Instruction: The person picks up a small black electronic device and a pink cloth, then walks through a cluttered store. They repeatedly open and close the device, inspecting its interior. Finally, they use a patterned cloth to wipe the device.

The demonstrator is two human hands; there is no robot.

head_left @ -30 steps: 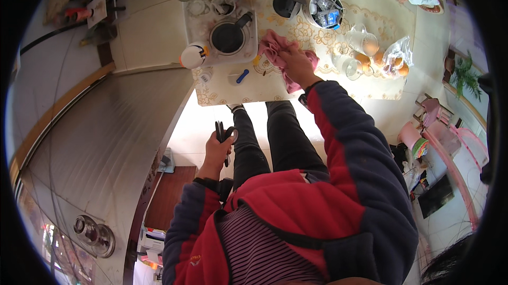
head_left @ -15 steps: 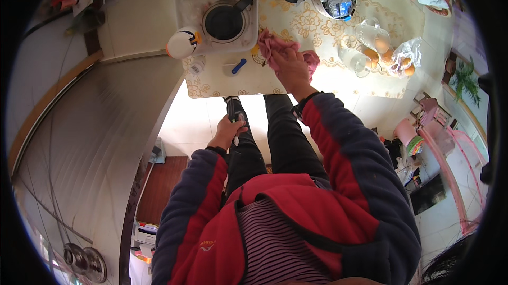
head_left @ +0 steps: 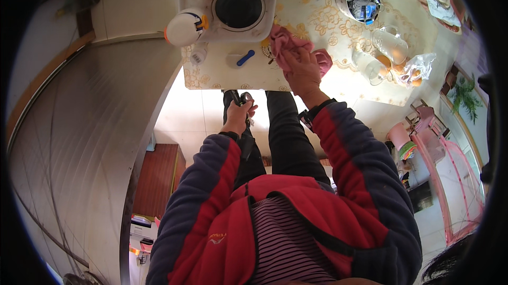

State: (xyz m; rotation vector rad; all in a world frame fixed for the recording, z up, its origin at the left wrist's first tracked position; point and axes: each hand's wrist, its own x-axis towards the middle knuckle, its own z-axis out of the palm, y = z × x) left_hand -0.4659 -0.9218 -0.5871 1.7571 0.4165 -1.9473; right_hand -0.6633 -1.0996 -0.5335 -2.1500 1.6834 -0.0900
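Observation:
My right hand (head_left: 304, 73) is closed on a crumpled pink cloth (head_left: 288, 42), with the cloth lying on the patterned tablecloth and bunching out on both sides of the fingers. Below the table's front edge, in front of my legs, my left hand (head_left: 238, 117) grips a dark slim object (head_left: 235, 96) with a shiny round metal part; its kind cannot be made out. Left of the cloth lies a short blue-handled tool (head_left: 245, 57). Beside it, farther left, is a small whitish bottle (head_left: 198, 56).
A translucent tray (head_left: 269, 20) at the back left bears a dark handled vessel (head_left: 241, 6). In front of it stands a white lidded container (head_left: 185, 28). To the right are a filled white bucket (head_left: 363, 0), glass jugs (head_left: 390, 44) and a clear plastic bag (head_left: 419, 68).
My left hand has risen slightly toward the table edge and turned the dark object, showing its shiny round part. My right hand stays on the cloth. The view has shifted.

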